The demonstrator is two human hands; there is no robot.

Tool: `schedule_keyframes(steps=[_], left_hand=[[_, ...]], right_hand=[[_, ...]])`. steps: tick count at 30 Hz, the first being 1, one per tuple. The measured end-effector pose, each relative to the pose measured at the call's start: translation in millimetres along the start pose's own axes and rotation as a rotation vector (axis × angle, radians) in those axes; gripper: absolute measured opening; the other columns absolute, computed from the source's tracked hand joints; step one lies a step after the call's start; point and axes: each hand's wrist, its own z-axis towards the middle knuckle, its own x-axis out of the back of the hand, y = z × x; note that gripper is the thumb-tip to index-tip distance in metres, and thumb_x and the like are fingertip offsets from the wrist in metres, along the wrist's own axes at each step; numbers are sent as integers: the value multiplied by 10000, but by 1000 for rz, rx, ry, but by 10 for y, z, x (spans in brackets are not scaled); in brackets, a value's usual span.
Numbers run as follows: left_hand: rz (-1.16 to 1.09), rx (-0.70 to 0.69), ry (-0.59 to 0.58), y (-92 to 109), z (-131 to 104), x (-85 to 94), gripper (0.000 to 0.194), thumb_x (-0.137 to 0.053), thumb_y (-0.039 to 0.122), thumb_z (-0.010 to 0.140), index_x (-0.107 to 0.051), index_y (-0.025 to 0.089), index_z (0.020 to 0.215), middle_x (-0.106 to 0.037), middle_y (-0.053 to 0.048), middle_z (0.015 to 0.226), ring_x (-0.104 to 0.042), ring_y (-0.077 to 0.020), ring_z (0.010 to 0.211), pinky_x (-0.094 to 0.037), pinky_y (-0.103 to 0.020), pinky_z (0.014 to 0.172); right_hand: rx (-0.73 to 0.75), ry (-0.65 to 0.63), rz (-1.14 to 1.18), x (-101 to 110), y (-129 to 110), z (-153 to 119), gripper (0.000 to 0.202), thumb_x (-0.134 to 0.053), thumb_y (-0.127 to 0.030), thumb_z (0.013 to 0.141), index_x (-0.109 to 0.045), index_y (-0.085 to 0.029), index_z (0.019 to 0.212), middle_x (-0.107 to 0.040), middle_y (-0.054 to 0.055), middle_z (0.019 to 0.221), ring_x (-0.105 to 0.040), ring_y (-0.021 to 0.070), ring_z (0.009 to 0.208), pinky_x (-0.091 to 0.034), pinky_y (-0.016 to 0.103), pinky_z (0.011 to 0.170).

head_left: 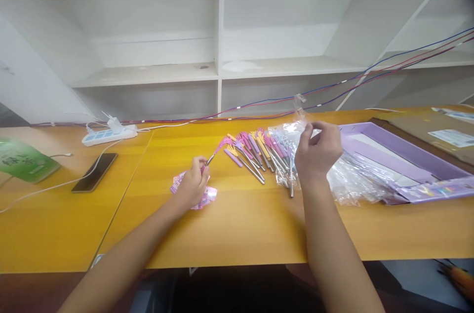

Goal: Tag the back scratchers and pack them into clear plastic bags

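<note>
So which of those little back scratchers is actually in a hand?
The pink-headed one, pinched by its handle in the left hand. It points up toward the rest, which all lie loose in a fan on the table.

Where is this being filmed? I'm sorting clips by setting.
Probably a small packing or assembly workspace: a wooden table with a pile of small telescopic back scratchers, clear plastic bags, a purple box, and bare white shelves behind.
</note>
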Motion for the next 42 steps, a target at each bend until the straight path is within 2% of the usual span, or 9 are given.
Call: schedule_keyframes(steps=[5, 9, 13, 17, 22, 29, 33, 37, 42], left_hand=[[5, 7, -5, 6, -11, -18, 246, -366, 374, 1088, -420, 214, 1267, -706, -84, 1066, -683, -225, 913, -469, -358, 821], [-15, 7, -22, 17, -17, -14, 260, -377, 388, 1088, -409, 217, 1281, -712, -99, 1110, -688, -236, 945, -471, -372, 842], [-34, 13, -31, 34, -26, -17, 273, -372, 405, 1088, -408, 224, 1289, -718, -100, 1113, -686, -246, 934, -465, -385, 841], [-62, 11, -31, 53, -35, -26, 266, -371, 396, 1083, -408, 224, 1282, -717, -106, 1115, -684, -253, 943, -459, -392, 843], [-51, 9, -32, 67, -44, -35, 252, -377, 381, 1082, -422, 223, 1273, -715, -84, 1053, -667, -242, 868, -449, -377, 800], [-9, -4, -35, 42, -48, -51, 243, -391, 359, 1078, -443, 221, 1271, -717, -79, 1042, -671, -237, 861, -451, -363, 785], [-1, -2, -38, 22, -40, -46, 258, -397, 370, 1075, -450, 219, 1277, -723, -84, 1038, -681, -244, 863, -459, -367, 783], [-7, -26, -30, 12, -26, -44, 260, -400, 376, 1076, -443, 218, 1279, -727, -84, 1053, -685, -244, 877, -462, -369, 794], [0, -4, -48, 23, -32, -46, 241, -395, 361, 1078, -444, 222, 1268, -711, -68, 1008, -671, -234, 833, -455, -361, 768]], right_hand=[[48, -123, -27, -6, 46, -13, 244, -495, -348, 1057, -681, -193, 1035, -672, 94, 997, -565, 175, 712, -438, 320, 729], [121, 27, 56, 6, -42, -60, 212, -480, -329, 1053, -643, -194, 1047, -669, 93, 951, -556, 167, 675, -457, 313, 695], [59, 142, 68, 31, -119, -79, 199, -480, -322, 1041, -632, -194, 1051, -645, 63, 846, -536, 162, 611, -422, 314, 623], [76, -50, 16, 34, -190, -90, 203, -549, -346, 1019, -661, -201, 931, -607, 17, 724, -519, 152, 592, -362, 306, 605], [253, -534, 119, -49, -150, -192, 336, -540, -452, 1044, -708, -214, 877, -711, 78, 1012, -625, 185, 787, -412, 317, 696], [170, -886, -270, -257, 292, -353, 564, -728, -566, 882, -689, -233, 1336, -631, 173, 1349, -545, 407, 1231, -436, 523, 969], [67, -959, -214, -246, 368, -308, 438, -731, -485, 887, -736, -224, 1239, -621, 140, 1314, -635, 302, 1074, -487, 400, 867], [-23, -886, -164, -207, 358, -236, 345, -711, -453, 883, -739, -204, 1120, -624, 132, 1258, -657, 257, 932, -482, 371, 774], [-174, -836, -116, -169, 330, -166, 239, -635, -463, 920, -619, -224, 917, -678, 83, 911, -622, 256, 805, -438, 359, 724]])
